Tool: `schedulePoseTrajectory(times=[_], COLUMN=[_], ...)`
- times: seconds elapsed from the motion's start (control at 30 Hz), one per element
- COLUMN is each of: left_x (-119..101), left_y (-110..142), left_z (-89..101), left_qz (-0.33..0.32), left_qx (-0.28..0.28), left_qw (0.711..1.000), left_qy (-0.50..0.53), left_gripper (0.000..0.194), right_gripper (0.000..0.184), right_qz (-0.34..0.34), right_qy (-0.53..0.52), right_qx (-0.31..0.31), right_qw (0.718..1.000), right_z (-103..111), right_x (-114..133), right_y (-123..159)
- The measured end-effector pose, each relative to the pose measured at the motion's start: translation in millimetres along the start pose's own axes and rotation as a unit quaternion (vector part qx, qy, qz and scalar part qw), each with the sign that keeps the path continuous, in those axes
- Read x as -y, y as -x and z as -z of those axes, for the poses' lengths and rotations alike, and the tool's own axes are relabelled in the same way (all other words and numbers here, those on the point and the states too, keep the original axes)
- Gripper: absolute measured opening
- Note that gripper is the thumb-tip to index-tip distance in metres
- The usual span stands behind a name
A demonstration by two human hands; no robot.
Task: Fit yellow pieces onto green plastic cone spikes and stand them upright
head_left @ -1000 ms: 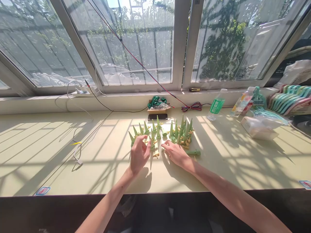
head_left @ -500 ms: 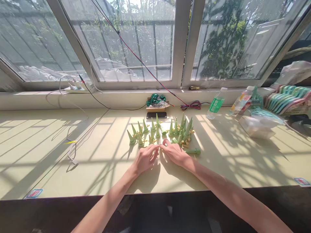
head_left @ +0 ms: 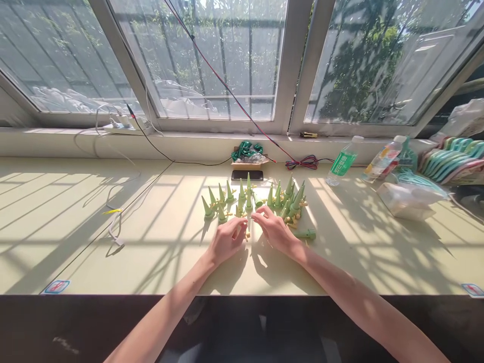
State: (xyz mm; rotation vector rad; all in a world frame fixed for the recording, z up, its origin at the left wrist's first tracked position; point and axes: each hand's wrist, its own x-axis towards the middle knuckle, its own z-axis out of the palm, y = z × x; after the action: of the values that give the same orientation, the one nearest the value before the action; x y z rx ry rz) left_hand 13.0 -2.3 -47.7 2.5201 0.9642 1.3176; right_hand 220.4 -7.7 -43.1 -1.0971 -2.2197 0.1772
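My left hand [head_left: 228, 241] is over the table in front of a cluster of green cones, thumb and fingers drawn together. Just below its fingertips shows a small yellow peg-like piece [head_left: 247, 235]; whether the fingers hold it is unclear. Close by on the right, my right hand [head_left: 278, 231] has its thumb and forefinger pinched, and anything between them is too small to make out. Several pale green cones [head_left: 207, 207] stand upright on round bases beyond the hands, with small yellow pegs [head_left: 294, 221] among them. A green cylindrical piece [head_left: 306, 234] lies right of my right hand.
Behind the cones lie a black phone [head_left: 247, 175] and a small cardboard box [head_left: 249, 165] with green material. Farther right stand a green-labelled bottle [head_left: 343, 162], another bottle [head_left: 383, 159], a clear container [head_left: 406, 199] and hangers [head_left: 449, 160]. A white cable [head_left: 115, 234] lies left.
My fingertips, which were together, are now slightly apart, with the right hand's raised a little. The yellow piece beneath the left fingertips has come into sight. The camera view has shifted slightly.
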Motion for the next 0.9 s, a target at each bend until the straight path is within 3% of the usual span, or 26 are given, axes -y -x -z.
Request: schedulePoseTrajectory(times=[0.1, 0.2, 0.4, 0.57, 0.7, 0.9], left_x=[-1.3, -1.5, 0.7, -1.3, -4.0, -7.7], left_y=[-1.1, -2.3, -2.6, -4.6, -7.1, -10.0], left_z=[0.4, 0.2, -2.1, -1.6, 2.7, 10.3], left_qz=[0.014, 0.019, 0.013, 0.027, 0.079, 0.188], left_qx=[-0.002, 0.007, 0.037, 0.051, 0.015, -0.020], left_qw=[1.000, 1.000, 0.999, 0.998, 0.995, 0.962], left_qy=[0.012, 0.008, -0.012, 0.010, 0.062, 0.198], left_gripper=[0.012, 0.017, 0.026, 0.014, 0.011, 0.021], right_gripper=[0.028, 0.019, 0.013, 0.015, 0.015, 0.009], right_qz=[0.039, 0.071, 0.079, 0.083, 0.039, 0.029], right_qy=[-0.095, -0.121, -0.135, -0.203, -0.182, -0.064], right_qx=[-0.083, -0.146, -0.191, -0.180, -0.189, -0.019], right_qw=[0.991, 0.979, 0.969, 0.959, 0.964, 0.997], right_z=[-3.6, -3.3, -1.4, -6.7, -8.0, -10.8], right_x=[-3.8, -2.1, 5.9, 7.5, 9.1, 9.5], right_y=[-1.1, -3.7, -3.6, -0.6, -0.5, 1.9])
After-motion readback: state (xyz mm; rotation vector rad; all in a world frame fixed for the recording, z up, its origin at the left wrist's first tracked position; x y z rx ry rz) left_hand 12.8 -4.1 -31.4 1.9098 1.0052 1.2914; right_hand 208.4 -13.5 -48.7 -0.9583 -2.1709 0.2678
